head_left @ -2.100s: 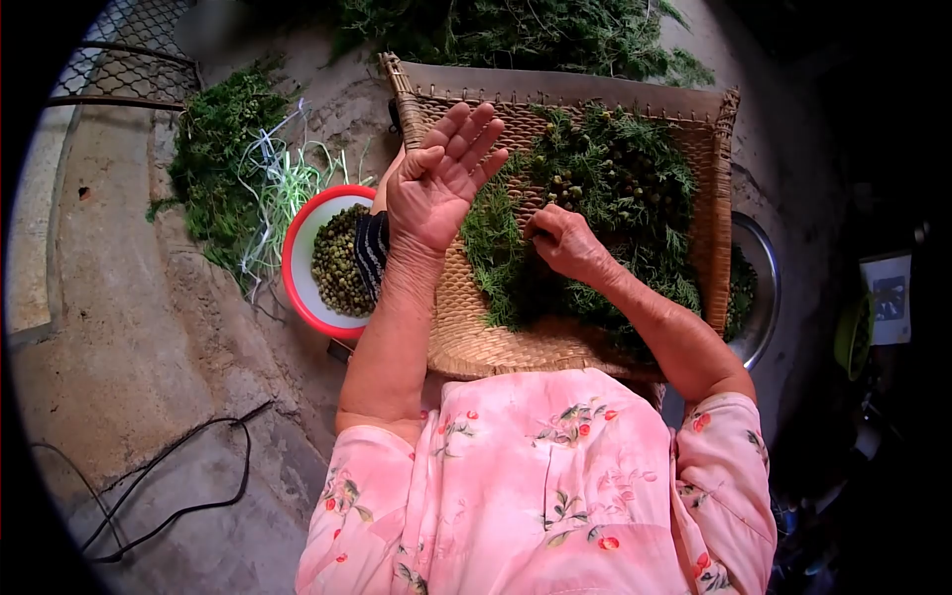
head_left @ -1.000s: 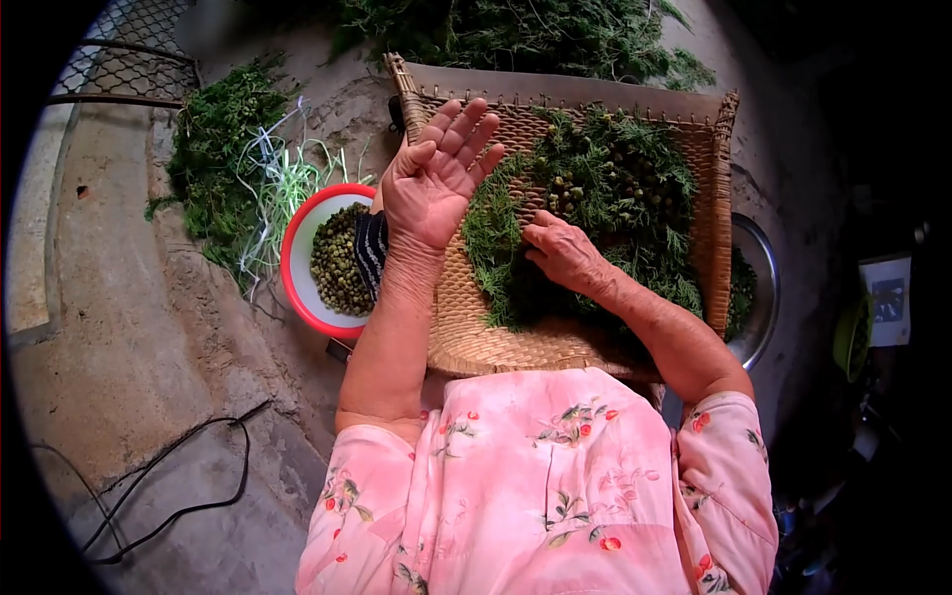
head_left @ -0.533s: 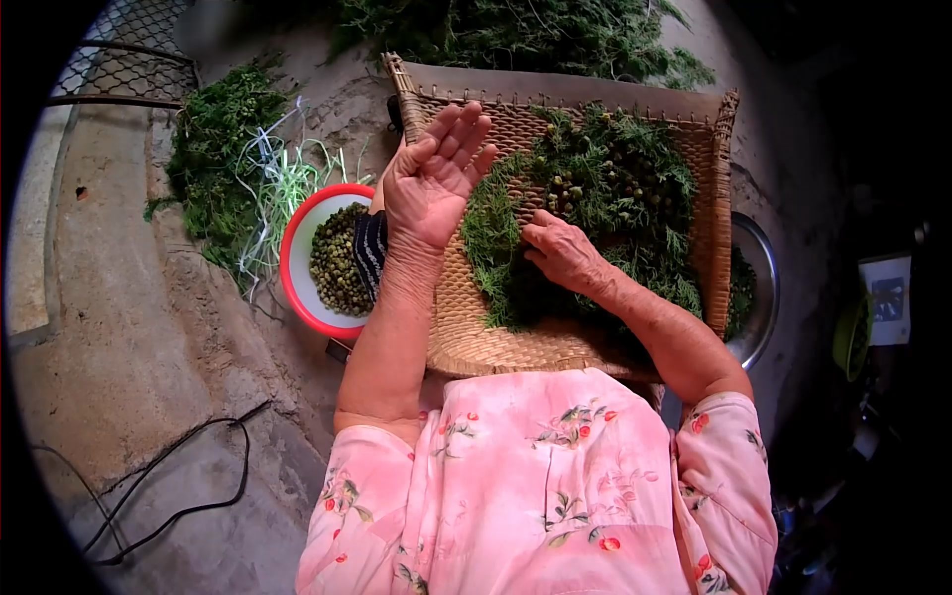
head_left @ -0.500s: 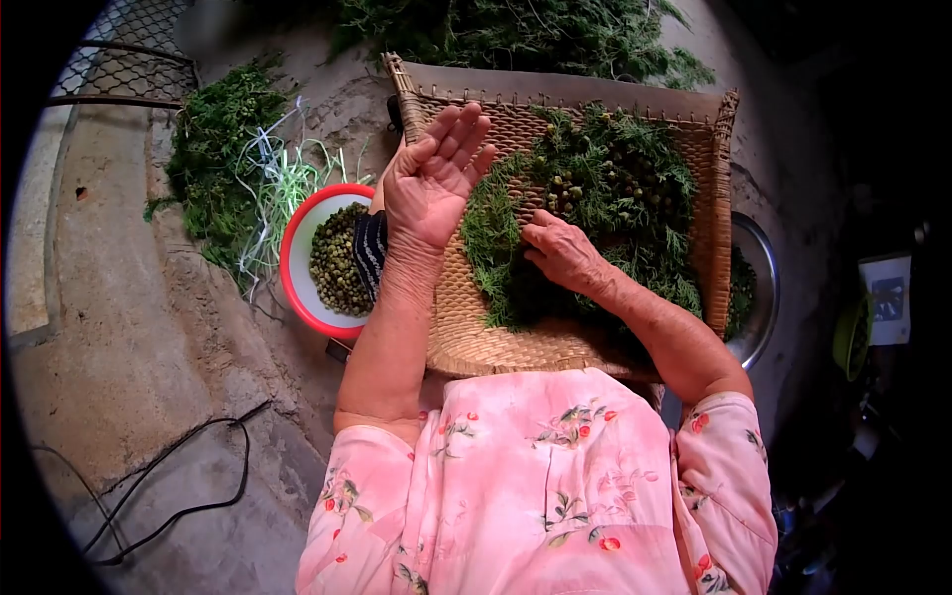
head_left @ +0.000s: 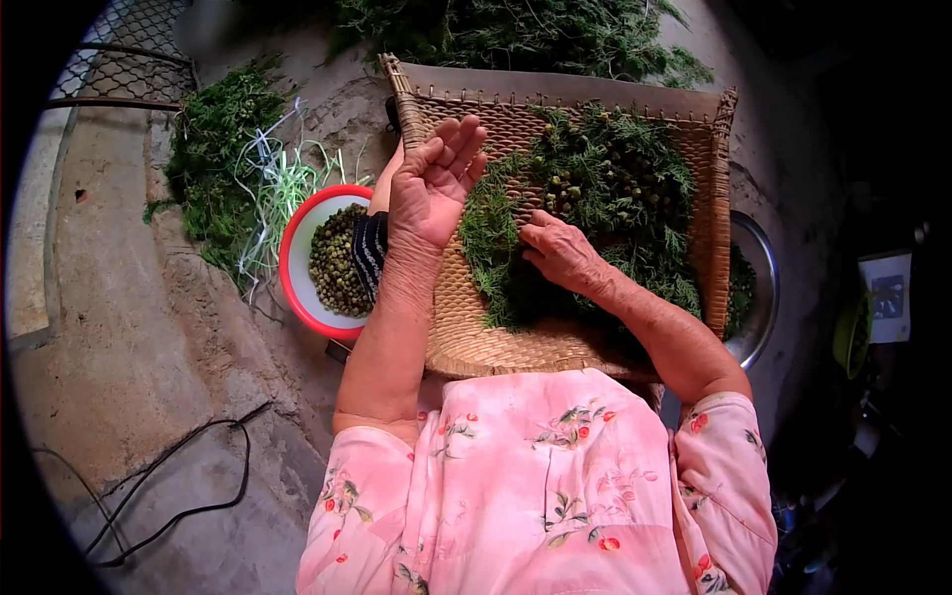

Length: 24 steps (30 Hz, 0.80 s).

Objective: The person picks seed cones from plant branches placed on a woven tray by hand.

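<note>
My left hand (head_left: 434, 188) is raised palm up over the left part of a woven basket tray (head_left: 476, 342), its fingers a little curled and nothing in the palm. Green sprigs (head_left: 491, 223) lie on the tray just to its right. My right hand (head_left: 560, 248) rests at the sprigs in the middle of the tray, fingers bent together; what they hold, if anything, is hidden. Beyond it, round green cones (head_left: 570, 193) sit among the foliage. A red-rimmed white bowl (head_left: 290, 253) left of the tray holds many small green cones (head_left: 335, 263).
A leafy heap (head_left: 213, 149) and pale plastic strips (head_left: 283, 183) lie at the left. More branches (head_left: 516, 40) spread behind the tray. A metal basin (head_left: 769, 288) stands partly under its right side. A black cable (head_left: 248, 456) curls on the floor at lower left.
My left hand has lowered slightly and its fingers have curled in more. My right hand has drawn its fingers back a little since the earliest frame and then stayed nearly still.
</note>
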{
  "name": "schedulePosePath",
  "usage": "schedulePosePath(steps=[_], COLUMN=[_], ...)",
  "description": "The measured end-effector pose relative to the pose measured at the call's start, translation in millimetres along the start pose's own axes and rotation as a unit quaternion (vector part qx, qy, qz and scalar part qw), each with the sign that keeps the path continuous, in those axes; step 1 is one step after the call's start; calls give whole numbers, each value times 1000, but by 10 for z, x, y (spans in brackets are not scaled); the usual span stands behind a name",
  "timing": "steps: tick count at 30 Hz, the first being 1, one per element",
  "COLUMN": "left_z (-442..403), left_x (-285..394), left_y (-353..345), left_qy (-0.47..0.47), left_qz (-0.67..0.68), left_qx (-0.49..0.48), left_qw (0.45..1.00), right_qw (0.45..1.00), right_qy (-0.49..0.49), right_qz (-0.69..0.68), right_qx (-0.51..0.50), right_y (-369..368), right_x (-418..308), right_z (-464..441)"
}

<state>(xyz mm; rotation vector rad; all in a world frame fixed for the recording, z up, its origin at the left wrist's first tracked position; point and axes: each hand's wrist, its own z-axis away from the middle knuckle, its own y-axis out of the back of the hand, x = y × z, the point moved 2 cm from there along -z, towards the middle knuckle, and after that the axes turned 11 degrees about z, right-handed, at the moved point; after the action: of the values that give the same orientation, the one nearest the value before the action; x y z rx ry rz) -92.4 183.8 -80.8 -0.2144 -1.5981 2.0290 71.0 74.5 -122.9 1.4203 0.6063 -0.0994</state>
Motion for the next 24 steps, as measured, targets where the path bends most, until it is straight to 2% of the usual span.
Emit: schedulePosePath(steps=[5, 24], left_z=[14, 3], left_x=[-16, -22], left_y=[-1, 26], left_qy=[-4, 3], left_qz=[-40, -45], left_qx=[18, 11], left_qw=[999, 999], right_qw=[1000, 1000], right_qy=[-5, 1], right_qz=[2, 4], right_qx=[-7, 4], right_y=[16, 11], right_x=[-7, -8], right_z=[-2, 1])
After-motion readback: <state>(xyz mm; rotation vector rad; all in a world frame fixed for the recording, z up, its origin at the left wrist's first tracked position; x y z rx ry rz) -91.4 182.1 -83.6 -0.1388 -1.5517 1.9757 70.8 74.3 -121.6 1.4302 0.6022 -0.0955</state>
